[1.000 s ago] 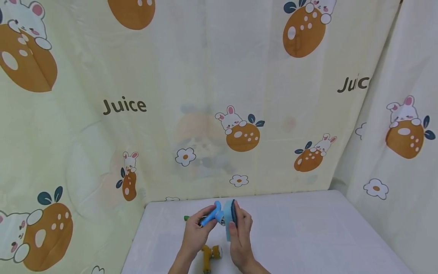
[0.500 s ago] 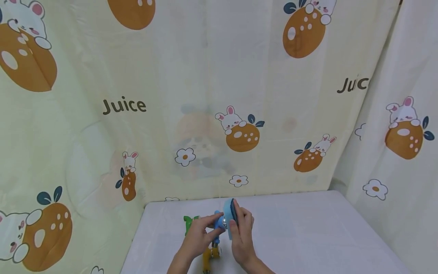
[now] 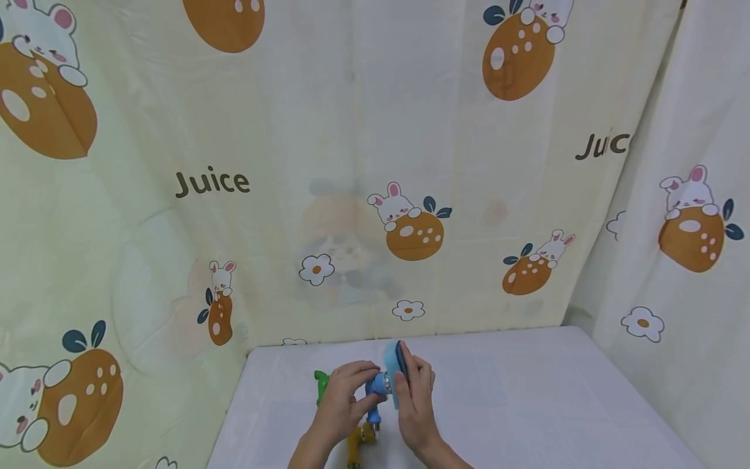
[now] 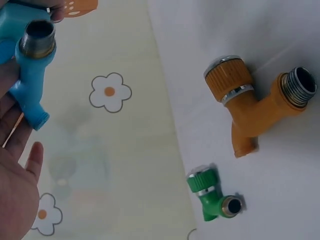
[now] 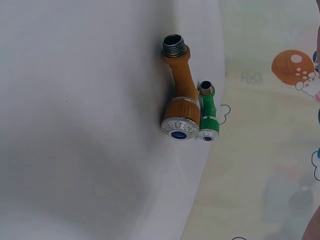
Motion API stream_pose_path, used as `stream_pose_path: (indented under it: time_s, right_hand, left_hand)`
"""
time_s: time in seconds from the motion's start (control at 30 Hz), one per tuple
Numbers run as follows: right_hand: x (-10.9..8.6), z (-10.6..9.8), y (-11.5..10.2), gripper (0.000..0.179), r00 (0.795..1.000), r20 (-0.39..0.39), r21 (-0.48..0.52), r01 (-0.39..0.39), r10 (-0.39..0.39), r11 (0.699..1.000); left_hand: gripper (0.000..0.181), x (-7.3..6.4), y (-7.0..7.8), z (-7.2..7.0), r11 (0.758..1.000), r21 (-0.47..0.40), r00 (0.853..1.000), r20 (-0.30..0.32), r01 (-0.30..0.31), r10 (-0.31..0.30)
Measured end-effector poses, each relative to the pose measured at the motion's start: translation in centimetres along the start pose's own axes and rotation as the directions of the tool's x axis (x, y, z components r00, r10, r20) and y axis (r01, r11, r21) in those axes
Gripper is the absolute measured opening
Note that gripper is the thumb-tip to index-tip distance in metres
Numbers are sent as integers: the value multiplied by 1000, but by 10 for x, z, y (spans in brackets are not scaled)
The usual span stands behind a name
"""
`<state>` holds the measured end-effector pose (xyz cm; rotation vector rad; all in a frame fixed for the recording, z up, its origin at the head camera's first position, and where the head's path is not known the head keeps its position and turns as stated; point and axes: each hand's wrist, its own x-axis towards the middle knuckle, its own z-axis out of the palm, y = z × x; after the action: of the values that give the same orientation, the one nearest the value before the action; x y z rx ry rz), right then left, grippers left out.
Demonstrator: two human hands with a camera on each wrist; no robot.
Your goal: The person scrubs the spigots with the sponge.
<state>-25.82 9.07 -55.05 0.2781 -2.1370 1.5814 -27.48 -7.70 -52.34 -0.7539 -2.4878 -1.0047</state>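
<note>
My left hand [image 3: 342, 400] pinches a blue water tap [image 3: 373, 412] between fingers and thumb, over the table. The tap's threaded metal inlet shows in the left wrist view, on the blue tap body [image 4: 33, 80]. My right hand [image 3: 417, 407] grips a light-blue block with a dark-blue face [image 3: 391, 357], perhaps a sponge or eraser. Its light side is against or very near the tap's knob end; contact is hard to tell. In the right wrist view the right hand's work is mostly out of frame.
An orange-yellow tap [image 4: 250, 110] lies on the white table [image 3: 515, 397] below the hands. Farther back on the left lies a smaller green tap [image 4: 210, 197], partly behind my left hand in the head view. A printed curtain [image 3: 351, 130] hangs behind the table.
The blue tap has turned from slanting to hanging with its inlet down, and my left hand has shifted its grip. More of the green tap shows. My right hand has barely moved.
</note>
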Motion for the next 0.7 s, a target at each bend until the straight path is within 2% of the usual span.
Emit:
stream_pose_path:
  time_s: [0.1, 0.23, 0.3, 0.37, 0.43, 0.5, 0.57, 0.7]
  right_hand:
    - [1, 0, 2, 52, 1000, 4, 6, -30, 30, 1000]
    - [1, -2, 4, 52, 999, 7, 11, -53, 53, 999]
    - [1, -2, 5, 53, 999, -1, 8, -38, 38, 999]
    - [-1, -3, 6, 54, 1000, -24, -3, 16, -16, 1000]
    - [-4, -3, 6, 56, 992, -50, -21, 113, -113, 993]
    - [-6, -3, 6, 58, 974, -62, -49, 216, -219, 975]
    - [-7, -2, 5, 60, 956, -63, -76, 283, -288, 956]
    - [-7, 2, 6, 60, 958, -53, -110, 274, -281, 956]
  left_hand:
    - [30, 0, -1, 0, 999, -2, 999, -2, -40, 40]
    - [31, 0, -3, 1, 998, 45, 999, 21, -35, 34]
    - [32, 0, -4, 1, 996, 81, 999, 27, -33, 31]
    - [33, -1, -5, 1, 994, 110, 1000, 18, -24, 22]
    - [34, -1, -5, 1, 991, 133, 1000, -4, -20, 20]
    - [35, -1, -5, 1, 988, 156, 999, -27, -19, 23]
    - [35, 0, -4, 2, 986, 167, 999, -37, -25, 32]
    - [34, 0, -2, 5, 987, 151, 999, -10, -44, 46]
